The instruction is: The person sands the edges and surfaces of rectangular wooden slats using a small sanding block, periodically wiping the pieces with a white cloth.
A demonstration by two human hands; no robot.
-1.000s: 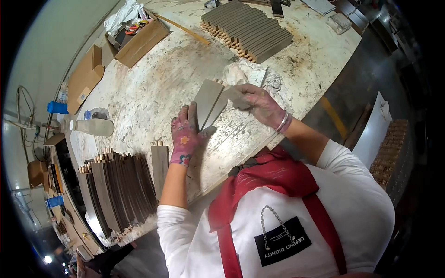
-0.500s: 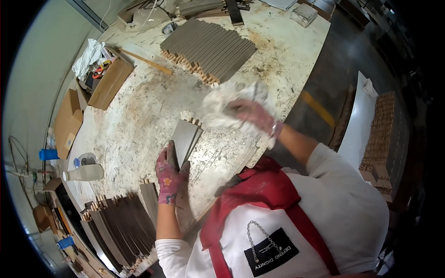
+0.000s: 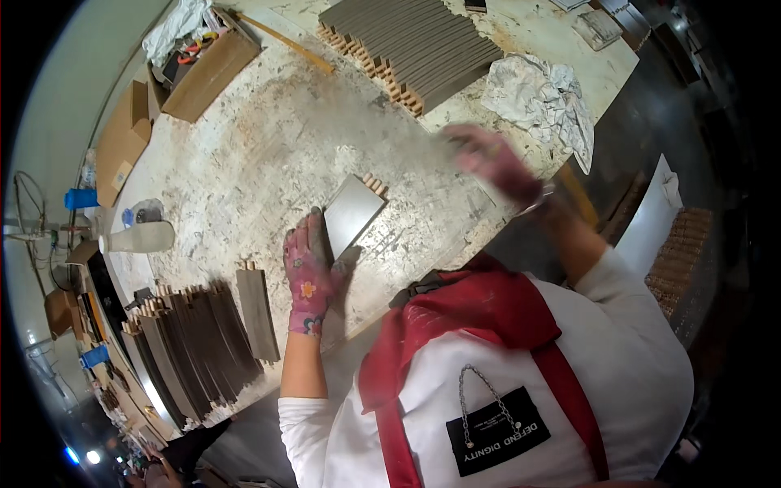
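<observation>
My left hand (image 3: 311, 272), in a pink flowered glove with grey fingers, holds a flat grey wooden board (image 3: 352, 213) at its near end. The fingers lie along one edge and the thumb is on the other side. Short pale dowels (image 3: 375, 185) stick out of the board's far end. Gloved in pink too, my right hand (image 3: 492, 163) hovers over the table to the right of the board, blurred by motion, its fingers seemingly apart with nothing visible in them. Beyond it a crumpled white cloth (image 3: 541, 102) lies at the table's right edge.
A stack of grey dowelled strips (image 3: 415, 49) covers the table's far side. Dark strips (image 3: 191, 346) stand at the near left, with one grey strip (image 3: 258, 313) beside them. To the left are a bottle (image 3: 142, 237), a cardboard box (image 3: 213, 77) and a wooden stick (image 3: 285, 45).
My right hand has let go of the white cloth, which now rests by the stack, and has drawn back from it. My left hand still holds the board. The view has shifted.
</observation>
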